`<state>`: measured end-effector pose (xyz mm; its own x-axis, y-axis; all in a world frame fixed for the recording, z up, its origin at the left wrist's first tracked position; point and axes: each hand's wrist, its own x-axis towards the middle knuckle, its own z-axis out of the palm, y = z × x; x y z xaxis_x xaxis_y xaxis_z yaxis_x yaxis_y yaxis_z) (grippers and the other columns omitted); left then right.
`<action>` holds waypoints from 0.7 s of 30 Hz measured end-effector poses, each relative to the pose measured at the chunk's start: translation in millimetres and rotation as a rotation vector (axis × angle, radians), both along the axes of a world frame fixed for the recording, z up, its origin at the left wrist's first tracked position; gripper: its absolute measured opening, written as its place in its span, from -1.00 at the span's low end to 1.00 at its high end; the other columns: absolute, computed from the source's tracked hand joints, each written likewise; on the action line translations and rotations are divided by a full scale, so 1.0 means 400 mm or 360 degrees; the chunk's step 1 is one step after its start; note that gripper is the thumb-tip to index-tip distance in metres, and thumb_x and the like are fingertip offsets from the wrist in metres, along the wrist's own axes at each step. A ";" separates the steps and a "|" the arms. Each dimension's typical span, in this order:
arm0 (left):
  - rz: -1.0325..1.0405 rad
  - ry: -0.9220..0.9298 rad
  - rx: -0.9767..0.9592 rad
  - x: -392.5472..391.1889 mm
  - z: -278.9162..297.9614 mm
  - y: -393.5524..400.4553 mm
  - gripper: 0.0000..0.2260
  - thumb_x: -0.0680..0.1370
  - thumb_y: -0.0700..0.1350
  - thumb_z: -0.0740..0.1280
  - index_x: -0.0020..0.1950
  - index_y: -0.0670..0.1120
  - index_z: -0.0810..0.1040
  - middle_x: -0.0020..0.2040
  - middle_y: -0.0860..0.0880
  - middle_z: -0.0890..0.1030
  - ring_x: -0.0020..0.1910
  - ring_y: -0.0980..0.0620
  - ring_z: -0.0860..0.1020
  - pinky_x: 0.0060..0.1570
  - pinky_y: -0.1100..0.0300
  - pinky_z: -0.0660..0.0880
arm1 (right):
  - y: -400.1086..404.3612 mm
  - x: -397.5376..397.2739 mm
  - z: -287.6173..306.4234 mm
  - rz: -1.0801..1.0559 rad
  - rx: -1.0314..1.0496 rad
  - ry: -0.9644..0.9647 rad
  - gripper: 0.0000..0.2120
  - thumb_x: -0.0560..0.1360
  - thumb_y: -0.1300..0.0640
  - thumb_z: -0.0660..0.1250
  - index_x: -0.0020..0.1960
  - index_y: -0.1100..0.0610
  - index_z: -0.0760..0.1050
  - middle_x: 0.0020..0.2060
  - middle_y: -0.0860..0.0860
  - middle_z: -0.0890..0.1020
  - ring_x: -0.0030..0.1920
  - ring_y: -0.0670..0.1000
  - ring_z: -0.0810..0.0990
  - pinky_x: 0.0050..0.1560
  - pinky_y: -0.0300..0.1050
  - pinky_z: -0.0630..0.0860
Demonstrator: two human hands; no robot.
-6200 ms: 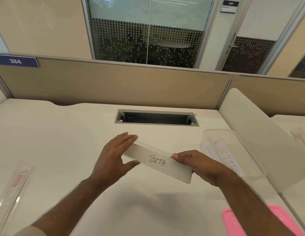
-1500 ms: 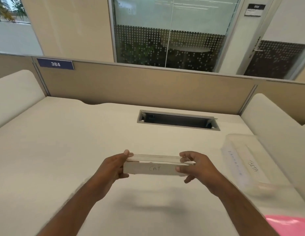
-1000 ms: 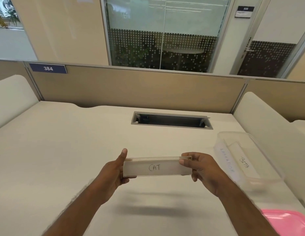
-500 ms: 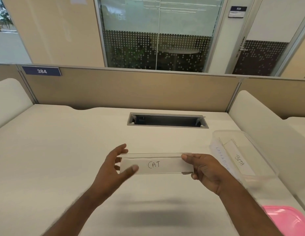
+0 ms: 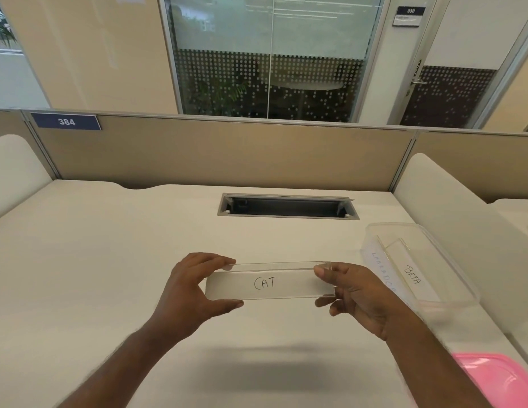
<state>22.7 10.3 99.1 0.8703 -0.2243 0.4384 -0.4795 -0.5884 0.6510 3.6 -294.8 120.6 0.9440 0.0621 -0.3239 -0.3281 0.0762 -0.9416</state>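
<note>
A clear acrylic name holder with a white card reading "CAT" (image 5: 270, 281) is held level above the white desk (image 5: 109, 260). My left hand (image 5: 192, 290) grips its left end, fingers over the top edge and thumb under the bottom edge. My right hand (image 5: 357, 293) pinches its right end, thumb on the front face and fingers behind. To the right stands a clear plastic tub (image 5: 451, 266) with other name holders in it, one reading "BETA" (image 5: 411, 278).
A pink lid (image 5: 498, 378) lies at the desk's front right corner. A cable slot (image 5: 288, 206) is cut into the desk behind the hands. Beige partitions (image 5: 221, 154) close the back, white dividers the left and right sides.
Earlier I held the BETA holder; it now lies in the tub and I hold the CAT one. In the last half second my left hand closed back onto its left end.
</note>
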 end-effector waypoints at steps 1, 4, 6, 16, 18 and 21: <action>0.0003 0.0012 -0.0010 0.007 -0.001 0.001 -0.42 0.15 0.07 0.66 0.14 0.16 0.62 0.08 0.30 0.57 0.17 0.24 0.45 0.17 0.05 0.45 | -0.005 0.002 0.000 0.0003 -0.0083 -0.0022 -0.49 0.23 -0.09 0.55 0.06 0.18 0.65 -0.05 0.13 0.72 -0.20 0.21 0.69 -0.34 -0.07 0.57; -0.0005 0.0028 0.0015 0.018 -0.002 0.004 -0.43 0.15 0.10 0.65 0.14 0.16 0.62 0.09 0.29 0.58 0.18 0.25 0.45 0.17 0.02 0.45 | -0.022 -0.002 -0.002 -0.0090 -0.0377 -0.0118 -0.47 0.26 -0.21 0.52 0.14 0.04 0.60 -0.02 0.00 0.70 -0.09 0.07 0.70 -0.15 -0.03 0.60; -0.0009 0.0038 0.0028 0.019 -0.004 0.007 -0.43 0.15 0.13 0.63 0.14 0.16 0.62 0.09 0.29 0.58 0.18 0.24 0.46 0.18 0.01 0.45 | -0.031 -0.008 -0.004 -0.0133 -0.0556 -0.0240 -0.51 0.34 -0.15 0.50 0.22 -0.06 0.54 0.06 -0.09 0.66 0.00 -0.07 0.67 -0.07 -0.06 0.61; -0.0078 0.0051 0.0045 0.035 -0.015 -0.004 -0.42 0.16 0.18 0.63 0.15 0.23 0.59 0.10 0.34 0.58 0.20 0.21 0.47 0.16 0.09 0.45 | -0.017 -0.018 0.021 0.0524 -0.1472 -0.0898 -0.28 0.36 -0.08 0.52 0.41 -0.31 0.26 0.36 -0.39 0.34 0.26 -0.38 0.35 0.23 -0.36 0.34; -0.0077 0.0037 0.0050 0.038 -0.016 -0.006 -0.42 0.16 0.17 0.64 0.15 0.23 0.59 0.10 0.36 0.56 0.19 0.22 0.47 0.16 0.10 0.45 | -0.010 -0.012 0.019 0.0552 -0.1543 -0.0912 -0.30 0.36 -0.06 0.52 0.41 -0.28 0.29 0.34 -0.36 0.37 0.08 -0.49 0.37 0.11 -0.43 0.33; -0.0082 0.0012 0.0052 0.043 -0.016 -0.008 -0.43 0.17 0.22 0.58 0.15 0.14 0.63 0.09 0.36 0.56 0.17 0.24 0.47 0.14 0.12 0.44 | -0.007 -0.005 0.008 0.0513 -0.1548 -0.0945 -0.36 0.36 -0.02 0.52 0.37 -0.22 0.37 0.23 -0.32 0.46 -0.07 -0.46 0.43 -0.02 -0.44 0.31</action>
<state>40.1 7.3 92.7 0.8606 -0.2830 0.4235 -0.5049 -0.5841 0.6356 1.6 -297.6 124.0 0.9485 0.2945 0.1170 0.3070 -0.7624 -0.5696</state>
